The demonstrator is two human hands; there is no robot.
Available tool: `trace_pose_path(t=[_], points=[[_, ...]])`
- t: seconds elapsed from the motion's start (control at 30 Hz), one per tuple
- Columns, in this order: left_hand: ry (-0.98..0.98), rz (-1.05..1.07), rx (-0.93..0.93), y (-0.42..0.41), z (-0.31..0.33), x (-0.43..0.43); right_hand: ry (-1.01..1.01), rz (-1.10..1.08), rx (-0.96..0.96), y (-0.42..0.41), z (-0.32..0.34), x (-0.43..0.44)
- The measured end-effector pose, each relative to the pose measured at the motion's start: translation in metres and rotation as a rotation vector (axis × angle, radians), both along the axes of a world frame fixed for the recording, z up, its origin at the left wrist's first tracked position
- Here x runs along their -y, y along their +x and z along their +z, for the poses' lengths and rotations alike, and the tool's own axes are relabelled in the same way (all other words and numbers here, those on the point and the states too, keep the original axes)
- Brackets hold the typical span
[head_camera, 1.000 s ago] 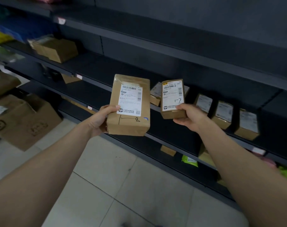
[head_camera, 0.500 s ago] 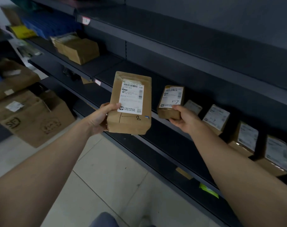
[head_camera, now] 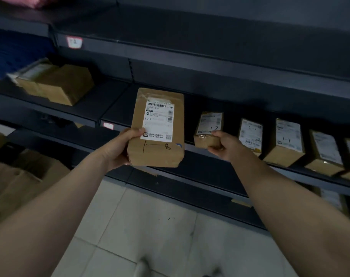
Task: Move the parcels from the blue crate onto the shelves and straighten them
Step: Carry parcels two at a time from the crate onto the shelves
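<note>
- Two brown parcels are held up in front of dark metal shelving, one per hand; light is dim.
- L side: the large parcel [head_camera: 158, 136] is gripped at its lower left edge by the left hand [head_camera: 118, 148], thumb laid on the front beside the white label, fingers wrapped behind. It is held upright in the air in front of the mid shelf [head_camera: 114, 108], not set on it. "1—8" is handwritten below the label.
- R side: the small parcel [head_camera: 209, 128] is pinched at its lower end by the right hand [head_camera: 224, 146], thumb on top, fingers curled beneath. It is placed at the mid shelf's front edge; contact w/ the shelf can't be told. "1-7" is marked on its label.
- The row of parcels [head_camera: 286, 142] is stood on the same shelf just to the right, labels facing out, tops tilted back.
- A small tag [head_camera: 108, 125] is fixed to the mid shelf's front lip.
- The upper shelf [head_camera: 190, 47] is dark and matte, w/ a red-and-white tag [head_camera: 74, 42] on its lip.
- A carton [head_camera: 56, 84] is seen on the next bay to the left, blurred.
- The floor [head_camera: 150, 226] is laid w/ pale tiles; cardboard boxes [head_camera: 20, 182] are stood on it at left.
</note>
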State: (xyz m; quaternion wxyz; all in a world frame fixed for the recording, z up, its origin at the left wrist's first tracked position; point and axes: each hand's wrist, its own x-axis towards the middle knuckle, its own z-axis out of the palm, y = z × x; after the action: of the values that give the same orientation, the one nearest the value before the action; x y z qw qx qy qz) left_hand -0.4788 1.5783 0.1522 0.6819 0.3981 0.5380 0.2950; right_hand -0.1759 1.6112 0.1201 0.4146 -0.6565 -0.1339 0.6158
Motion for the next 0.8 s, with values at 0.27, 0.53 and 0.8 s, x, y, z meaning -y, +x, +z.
trace_pose_path(t=[0.27, 0.53, 0.8], points=[[-0.018, -0.136, 0.064, -0.026, -0.011, -0.027, -0.044, -0.170, -0.005, -0.007, -0.015, -0.003], [-0.072, -0.142, 0.105, -0.024, -0.042, -0.028, -0.028, -0.128, 0.238, 0.001, -0.025, -0.003], [-0.249, -0.244, 0.092, -0.051, -0.098, -0.004, 0.195, 0.155, 0.923, -0.028, 0.005, -0.002]])
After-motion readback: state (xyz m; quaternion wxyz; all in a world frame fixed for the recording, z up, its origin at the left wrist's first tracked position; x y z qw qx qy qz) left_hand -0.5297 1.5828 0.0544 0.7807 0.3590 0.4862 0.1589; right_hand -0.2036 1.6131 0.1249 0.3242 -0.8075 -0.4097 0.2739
